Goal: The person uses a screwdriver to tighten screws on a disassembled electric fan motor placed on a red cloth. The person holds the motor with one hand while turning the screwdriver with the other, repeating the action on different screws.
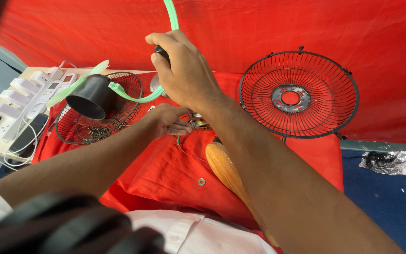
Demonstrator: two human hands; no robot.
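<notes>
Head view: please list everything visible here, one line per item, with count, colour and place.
Fan guard: one, black wire, upright at right against the red cloth.
Second fan guard: one, black wire, lying at left, small dark hardware inside.
Fan blade: one, pale green with black hub, on the left guard.
Green ring: one, pale green, curving from top to centre.
Wooden handle: one, yellowish, centre on the red cloth.
Washer: one, silver, on the cloth.
Power strips: several, white, far left.
Foil scrap: one, silver, right.
Left hand: at a metal part, centre.
Right hand: gripping a black knob.

Black tool handle [161,52] upright above small metal motor part [198,122].
</notes>
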